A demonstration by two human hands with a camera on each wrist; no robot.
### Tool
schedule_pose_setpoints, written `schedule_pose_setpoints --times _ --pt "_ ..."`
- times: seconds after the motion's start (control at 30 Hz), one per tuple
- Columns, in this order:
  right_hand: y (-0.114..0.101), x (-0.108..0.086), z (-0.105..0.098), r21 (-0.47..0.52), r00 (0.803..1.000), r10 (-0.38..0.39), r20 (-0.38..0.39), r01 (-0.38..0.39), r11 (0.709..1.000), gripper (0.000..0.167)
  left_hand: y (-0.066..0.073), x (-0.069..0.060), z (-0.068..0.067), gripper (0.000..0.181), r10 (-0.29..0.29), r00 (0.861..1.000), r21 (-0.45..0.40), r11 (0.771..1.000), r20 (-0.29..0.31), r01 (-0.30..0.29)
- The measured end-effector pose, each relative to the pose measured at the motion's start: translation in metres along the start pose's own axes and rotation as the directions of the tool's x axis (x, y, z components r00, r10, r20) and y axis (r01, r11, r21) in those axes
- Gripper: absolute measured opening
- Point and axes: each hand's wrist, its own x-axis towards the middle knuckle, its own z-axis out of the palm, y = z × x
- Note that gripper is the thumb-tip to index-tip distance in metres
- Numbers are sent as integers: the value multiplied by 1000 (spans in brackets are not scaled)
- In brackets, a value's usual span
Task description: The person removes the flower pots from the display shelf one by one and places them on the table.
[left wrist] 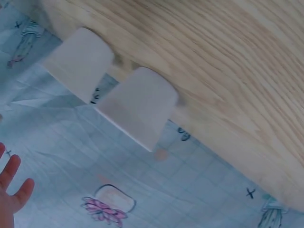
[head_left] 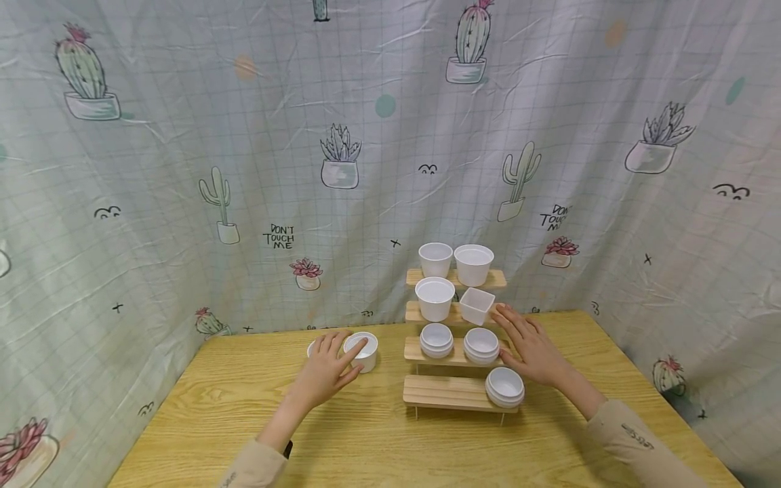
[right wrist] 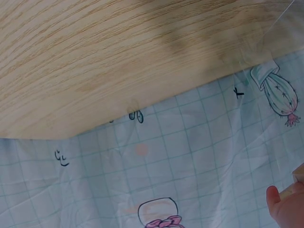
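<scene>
In the head view my left hand [head_left: 323,376] has its fingers spread, its thumb and fingertips overlapping a white cup [head_left: 361,356]. A second cup beside it is mostly hidden. The left wrist view shows two white cups [left wrist: 137,107] apart from the fingers [left wrist: 10,173]. My right hand [head_left: 532,349] touches the right side of a tiered wooden stand [head_left: 442,390], fingers extended; its fingers [right wrist: 287,204] meet a bit of wood in the right wrist view. On the stand's upper tiers are cups [head_left: 435,299] and a square cup [head_left: 476,306]; round ribbed bowls [head_left: 504,388] sit lower.
The wooden table [head_left: 378,447] runs back to a patterned curtain [head_left: 274,169] that hangs behind it and along both sides. The stand is right of centre, near the back. On its lowest tier, one bowl stands at the right end.
</scene>
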Motion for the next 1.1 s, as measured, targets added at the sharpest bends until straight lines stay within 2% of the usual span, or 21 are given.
schedule_pose_setpoints --times 0.13,0.3,0.57,0.83,1.1 --pt "0 0 0 6 1000 1 -1 -1 1000 69 8 6 -6 43 48 999 13 999 -16 -48" --pt "0 0 1 12 1000 5 2 -5 1000 70 21 15 -13 39 107 993 -12 994 -44 -108" --pt "-1 1 -1 11 1000 2 4 -2 1000 70 45 28 -14 38 180 979 -21 983 -92 -182" --pt "-2 1 -4 28 1000 8 -5 -8 1000 69 68 43 -7 45 187 980 -57 980 -73 -191" --pt "-2 1 -3 20 999 -13 -33 14 1000 66 86 61 4 41 213 972 -21 976 -98 -216"
